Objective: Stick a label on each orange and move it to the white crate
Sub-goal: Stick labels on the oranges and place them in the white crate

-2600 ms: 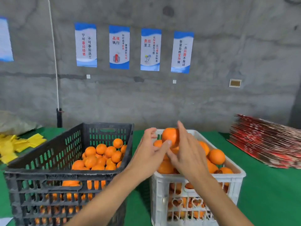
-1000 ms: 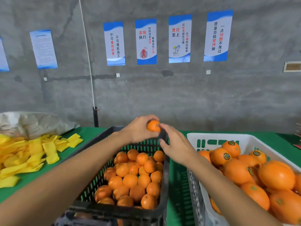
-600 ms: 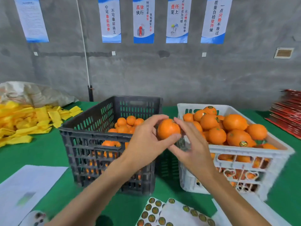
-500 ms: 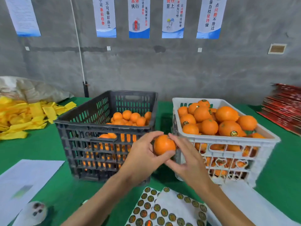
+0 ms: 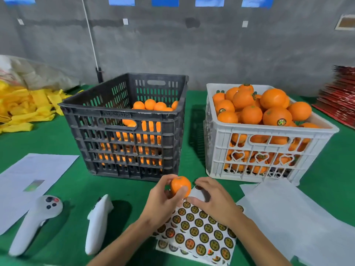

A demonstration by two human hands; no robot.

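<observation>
Table: green, centre frame.
Change: orange lowered from crate height to sheet, lower centre.
Left hand: curled round orange.
Right hand: fingers bent onto sheet; pinch unclear.
Meaning: label-picking step; white crate next.

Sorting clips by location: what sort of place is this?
Probably a fruit packing workshop: bare concrete wall, white crate heaped with labelled oranges, a sticker sheet on the green table.
</observation>
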